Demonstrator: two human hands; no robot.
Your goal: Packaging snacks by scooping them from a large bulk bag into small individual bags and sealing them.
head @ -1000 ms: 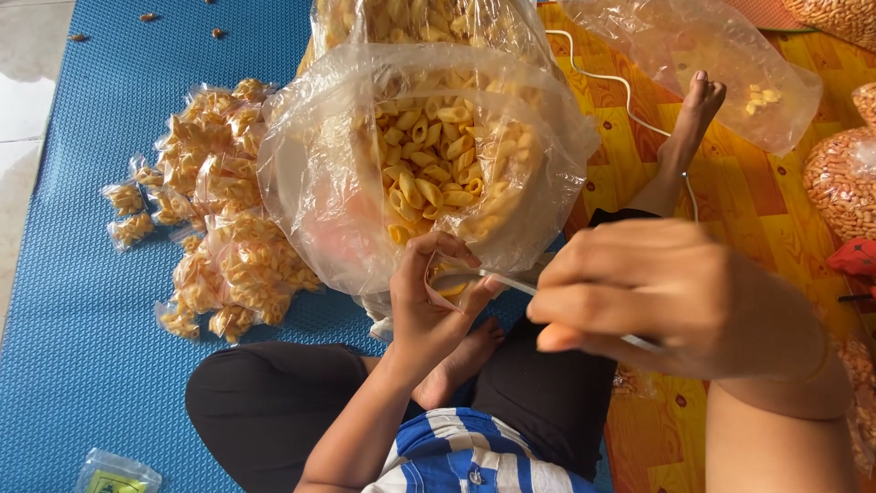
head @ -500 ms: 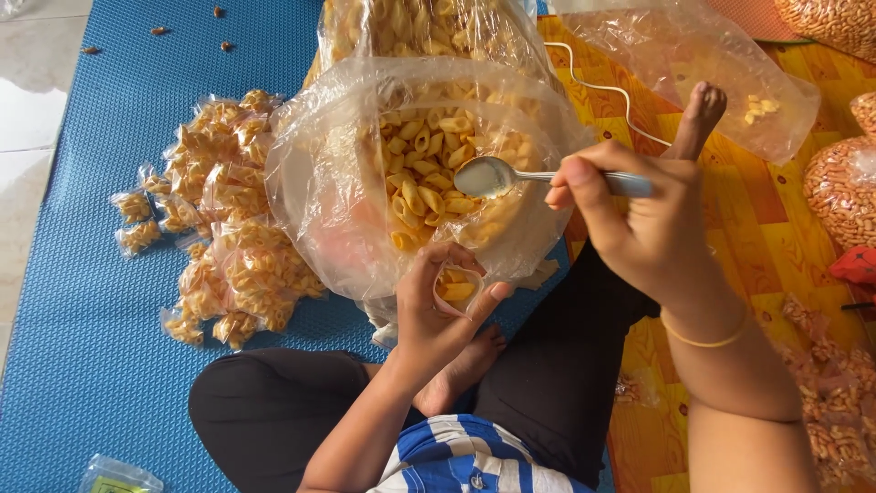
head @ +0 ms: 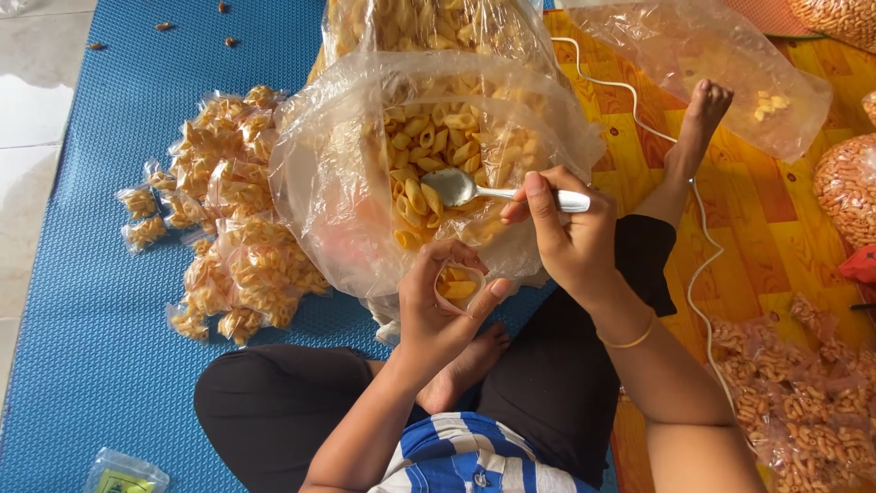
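Metal spoon (head: 461, 188) sits bowl-down in the yellow tube snacks (head: 429, 155), inside the big clear plastic bag (head: 319, 183) with its mouth rolled open. Right hand (head: 570, 237) has the white spoon handle pinched between thumb and fingers, grip clenched on it. Thin gold bangle (head: 630, 338) on that wrist.

Left hand (head: 438, 306) is just below the big bag's near edge, fingers curled round a small clear pouch (head: 458, 285), holding its mouth open. A few yellow pieces already in the pouch. Grip grasping the pouch, thumb and forefinger on its rim.

Person sits cross-legged on the floor: black trousers, blue-and-white striped top, bare foot (head: 698, 114) stretched out to the right of the bag.

Left of the big bag: heap of filled small packets (head: 228, 219) on a blue textured mat (head: 82, 347). One more small packet (head: 123, 473) at the mat's bottom-left corner.

Behind: a second large bag of the same snacks (head: 438, 23). Right side: orange wood-pattern mat (head: 757, 228), near-empty clear bag (head: 730, 73), white cord (head: 639, 114) running across, packets of brown snacks (head: 803, 420) at lower right.
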